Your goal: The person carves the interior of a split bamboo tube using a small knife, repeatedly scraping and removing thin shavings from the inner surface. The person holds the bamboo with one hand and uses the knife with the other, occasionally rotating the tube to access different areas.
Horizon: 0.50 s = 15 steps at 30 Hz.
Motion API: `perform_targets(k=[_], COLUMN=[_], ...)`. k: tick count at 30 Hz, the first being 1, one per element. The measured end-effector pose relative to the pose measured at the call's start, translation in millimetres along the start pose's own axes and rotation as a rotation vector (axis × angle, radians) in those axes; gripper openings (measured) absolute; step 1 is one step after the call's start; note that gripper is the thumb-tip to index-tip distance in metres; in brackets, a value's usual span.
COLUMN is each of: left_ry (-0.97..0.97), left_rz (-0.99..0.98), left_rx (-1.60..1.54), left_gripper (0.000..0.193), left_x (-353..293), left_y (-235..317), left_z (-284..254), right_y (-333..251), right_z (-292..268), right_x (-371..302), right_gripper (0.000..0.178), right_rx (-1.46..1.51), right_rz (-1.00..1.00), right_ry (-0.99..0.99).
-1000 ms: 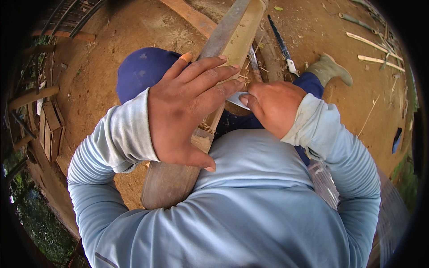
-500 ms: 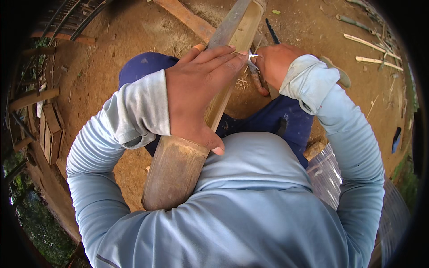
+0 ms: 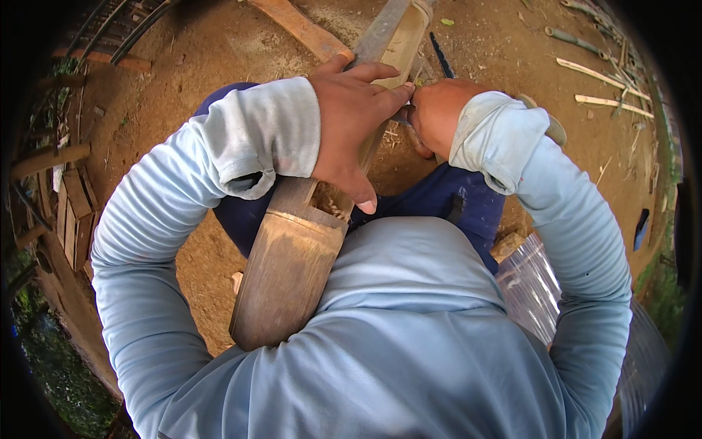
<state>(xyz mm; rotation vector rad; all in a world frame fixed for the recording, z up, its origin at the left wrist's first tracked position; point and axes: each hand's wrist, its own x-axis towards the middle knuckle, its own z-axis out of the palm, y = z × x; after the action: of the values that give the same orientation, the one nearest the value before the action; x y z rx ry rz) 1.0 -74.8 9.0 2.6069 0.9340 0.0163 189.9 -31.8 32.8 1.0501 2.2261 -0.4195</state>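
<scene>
A thick length of bamboo (image 3: pixel 289 282) slants from my lap away toward the far side, its upper wall cut open along much of its length. Across that opening lies my left hand (image 3: pixel 358 110), fingers spread and thumb pointing back toward me. Its fingertips meet my right hand (image 3: pixel 436 113) at the bamboo's right edge. The right fingers are curled closed; a small grey sliver shows beside them, but what they grip is mostly hidden. Just under that hand, part of a reddish-brown handle (image 3: pixel 420 144) is visible.
A dark, narrow toothed blade (image 3: pixel 441 55) lies beyond my right hand. An orange-brown plank (image 3: pixel 300 28) rests at the far side. Bamboo pieces (image 3: pixel 603 77) lie at right, a wooden crate (image 3: pixel 77 212) stands at left, and clear corrugated sheeting (image 3: pixel 530 282) is near my right elbow.
My left hand has slid forward along the bamboo, uncovering more of the cut opening near me. The right hand has shifted slightly left, and the bright white piece at its fingers no longer shows.
</scene>
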Motion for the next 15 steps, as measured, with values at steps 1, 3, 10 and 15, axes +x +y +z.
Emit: perform_targets(k=[1,3,10,15], left_ry=[-0.006,-0.021,0.086,0.148], left_rz=[0.0,0.012,0.062,0.02], left_rx=[-0.01,-0.031,-0.1,0.029], left_gripper=[0.125,0.124,0.123,0.124], left_x=[-0.5,-1.3,-23.1,-30.8], left_y=[0.2,0.9,10.5,17.2], left_z=[0.1,0.0,3.2,0.7], right_y=[-1.1,-0.3,-16.9,-1.9], right_z=[-1.3,12.7,24.0,22.5], right_x=[-1.6,-0.8,-12.8,-0.5], right_gripper=[0.03,0.032,0.038,0.028], right_rx=[-0.011,-0.012,0.037,0.018], right_rz=[-0.013,-0.13,-0.056,-0.057], right_ry=[-0.007,0.06,0.087,0.133])
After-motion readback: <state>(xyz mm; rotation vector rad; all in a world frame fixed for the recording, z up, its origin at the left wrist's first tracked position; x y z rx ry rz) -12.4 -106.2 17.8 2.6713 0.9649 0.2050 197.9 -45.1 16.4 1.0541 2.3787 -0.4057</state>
